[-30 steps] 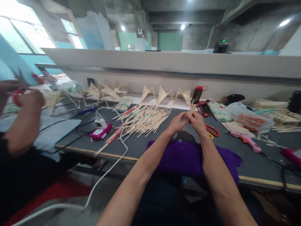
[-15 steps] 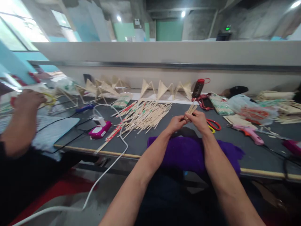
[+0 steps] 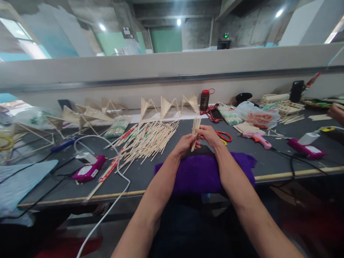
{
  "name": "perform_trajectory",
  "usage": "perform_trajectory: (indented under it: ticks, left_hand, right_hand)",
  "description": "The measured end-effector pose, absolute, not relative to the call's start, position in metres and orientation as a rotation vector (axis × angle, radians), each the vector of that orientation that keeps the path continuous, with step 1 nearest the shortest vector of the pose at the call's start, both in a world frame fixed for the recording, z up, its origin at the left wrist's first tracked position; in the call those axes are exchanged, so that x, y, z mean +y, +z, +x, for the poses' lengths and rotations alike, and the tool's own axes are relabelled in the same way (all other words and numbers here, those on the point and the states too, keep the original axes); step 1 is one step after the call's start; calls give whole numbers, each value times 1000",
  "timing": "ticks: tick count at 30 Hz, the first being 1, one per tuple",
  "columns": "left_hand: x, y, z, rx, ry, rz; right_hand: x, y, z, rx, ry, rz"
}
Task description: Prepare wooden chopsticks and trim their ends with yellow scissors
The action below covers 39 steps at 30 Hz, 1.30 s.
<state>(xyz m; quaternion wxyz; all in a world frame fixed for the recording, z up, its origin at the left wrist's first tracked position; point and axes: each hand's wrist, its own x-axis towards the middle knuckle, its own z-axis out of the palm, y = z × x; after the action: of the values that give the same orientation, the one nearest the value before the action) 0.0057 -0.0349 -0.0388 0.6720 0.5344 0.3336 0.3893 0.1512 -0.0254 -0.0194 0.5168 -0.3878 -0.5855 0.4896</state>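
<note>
A small bunch of pale wooden chopsticks stands nearly upright between my hands, above the table's front part. My left hand is closed round its lower part. From the other side, my right hand pinches the same bunch with thumb and fingers. Just left of my hands a large heap of loose chopsticks lies spread on the dark table. Under my forearms is a folded purple cloth. Red-handled scissors lie beside my right hand, partly hidden by it.
Fan-shaped stick structures stand along the back. A red-capped bottle, a plastic bag and a pink glue gun sit to the right. At left, a white cable crosses the front edge near a magenta power strip. Another person's hand shows far right.
My view has swung to the right. The chopsticks have turned from tilted to nearly upright in my hands. The person at the left has left the view, and a hand appears at the right.
</note>
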Motion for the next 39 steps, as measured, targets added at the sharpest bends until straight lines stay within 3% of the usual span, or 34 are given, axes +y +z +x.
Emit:
perform_trajectory:
  ticks: [9, 17, 39]
  left_hand:
    - [-30, -41, 0, 823, 883, 1166]
    - [-30, -38, 0, 847, 894, 1227]
    - [-27, -33, -12, 886, 697, 1466]
  right_hand:
    - [-24, -17, 154, -1729, 545, -1285]
    - [-24, -18, 157, -1561, 924, -1088]
    - [-19, -23, 154, -1913, 823, -991]
